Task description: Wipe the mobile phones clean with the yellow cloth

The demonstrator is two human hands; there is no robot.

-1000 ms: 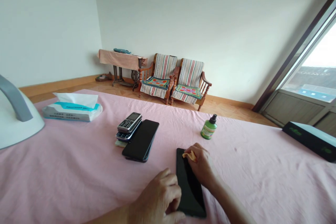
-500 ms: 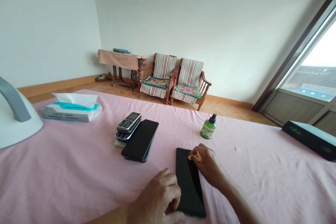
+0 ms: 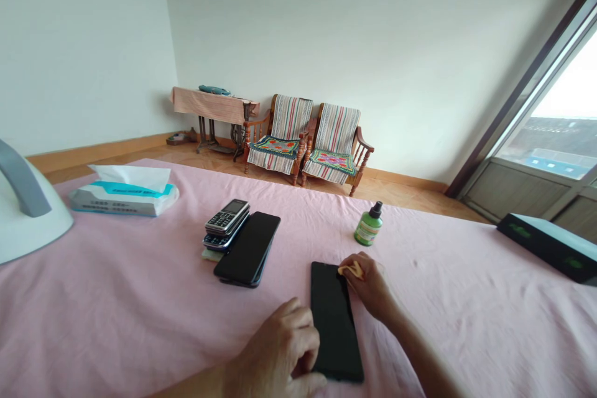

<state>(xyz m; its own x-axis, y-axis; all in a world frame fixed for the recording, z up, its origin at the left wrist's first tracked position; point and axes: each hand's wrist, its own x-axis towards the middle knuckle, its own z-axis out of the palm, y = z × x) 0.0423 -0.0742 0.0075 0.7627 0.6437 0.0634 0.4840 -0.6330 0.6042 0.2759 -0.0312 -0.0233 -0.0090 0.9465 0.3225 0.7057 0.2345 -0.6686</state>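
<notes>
A black smartphone [image 3: 333,317] lies flat, screen up, on the pink cloth. My left hand [image 3: 282,348] is closed against its left edge, fingers curled and the thumb by the lower part of the screen. My right hand [image 3: 370,283] pinches a small yellow cloth [image 3: 353,270] at the phone's upper right corner. Just beyond that hand stands a green spray bottle [image 3: 368,225] with a black top. To the left, a stack of dark smartphones [image 3: 249,249] lies beside a pile of keypad phones [image 3: 227,217].
A tissue pack [image 3: 125,196] sits at the far left, near a white object with a grey handle [image 3: 28,211]. On the right edge lies a black box [image 3: 541,249]. Two wooden chairs [image 3: 333,143] and a cloth-draped sewing table [image 3: 209,106] stand by the wall.
My right hand has slid slightly right with the yellow cloth, toward the phone's upper right corner. The left hand stays at the phone's left edge. The view has shifted a little.
</notes>
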